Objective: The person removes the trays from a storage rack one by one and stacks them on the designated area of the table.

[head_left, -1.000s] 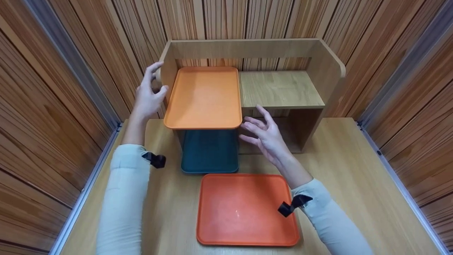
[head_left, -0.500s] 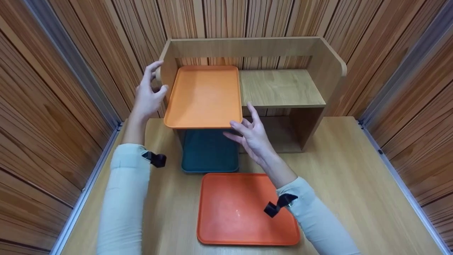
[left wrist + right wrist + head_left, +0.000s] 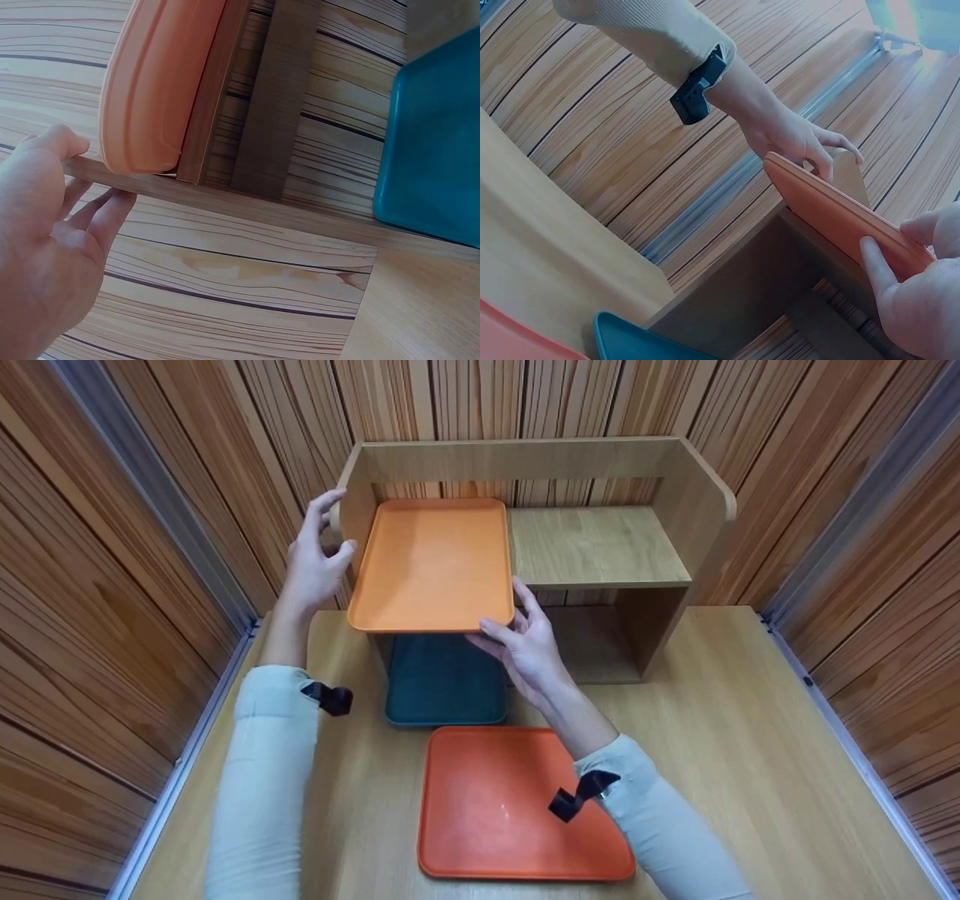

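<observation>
An orange tray (image 3: 435,570) lies on the upper left level of a wooden shelf unit (image 3: 600,547), its front end jutting past the shelf edge. My right hand (image 3: 529,656) pinches that tray's front right corner, thumb at the rim and a finger against the underside in the right wrist view. My left hand (image 3: 315,559) holds the front edge of the unit's left side panel (image 3: 247,210), thumb on the inner side and fingers on the outer side. In the lower left compartment a dark teal tray (image 3: 446,682) sticks out forward.
A red-orange tray (image 3: 517,810) lies on the wooden table (image 3: 750,780) in front of the unit, partly under the right forearm. Wood-patterned walls (image 3: 847,510) enclose the table at the back and both sides.
My right hand has moved left from beside the orange tray to its front right corner and taken hold there. The left hand and all the trays have stayed in place.
</observation>
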`<state>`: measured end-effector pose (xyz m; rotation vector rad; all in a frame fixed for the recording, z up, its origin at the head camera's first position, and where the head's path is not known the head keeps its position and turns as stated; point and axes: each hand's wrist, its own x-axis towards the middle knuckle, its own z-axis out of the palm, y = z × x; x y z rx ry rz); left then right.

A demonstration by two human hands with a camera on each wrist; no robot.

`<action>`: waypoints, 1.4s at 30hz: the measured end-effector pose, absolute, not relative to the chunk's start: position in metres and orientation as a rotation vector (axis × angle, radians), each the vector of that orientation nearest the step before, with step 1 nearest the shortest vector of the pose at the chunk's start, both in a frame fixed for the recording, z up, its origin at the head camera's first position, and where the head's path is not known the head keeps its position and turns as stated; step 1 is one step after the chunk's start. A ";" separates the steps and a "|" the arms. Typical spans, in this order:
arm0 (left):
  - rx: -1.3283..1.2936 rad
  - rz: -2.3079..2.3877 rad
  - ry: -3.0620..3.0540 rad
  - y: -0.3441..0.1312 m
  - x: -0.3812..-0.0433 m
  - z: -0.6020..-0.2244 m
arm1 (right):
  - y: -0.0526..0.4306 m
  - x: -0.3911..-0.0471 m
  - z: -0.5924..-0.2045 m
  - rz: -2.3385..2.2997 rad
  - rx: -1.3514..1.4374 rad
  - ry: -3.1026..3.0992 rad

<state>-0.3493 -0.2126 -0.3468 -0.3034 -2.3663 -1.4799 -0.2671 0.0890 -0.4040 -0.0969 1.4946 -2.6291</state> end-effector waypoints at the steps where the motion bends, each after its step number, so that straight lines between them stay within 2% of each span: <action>1: -0.303 -1.477 -2.366 -0.213 -0.349 -0.347 | 0.089 -0.267 -0.404 -2.634 -0.097 1.491; 22: -0.331 -1.487 -2.360 -0.214 -0.350 -0.348 | 0.118 -0.262 -0.411 -2.853 -0.040 1.245; 31: -0.329 -1.470 -2.354 -0.213 -0.347 -0.346 | 0.121 -0.257 -0.417 -2.973 -0.097 1.039; 42: -0.336 -1.463 -2.363 -0.213 -0.348 -0.348 | 0.126 -0.255 -0.417 -3.060 -0.016 1.121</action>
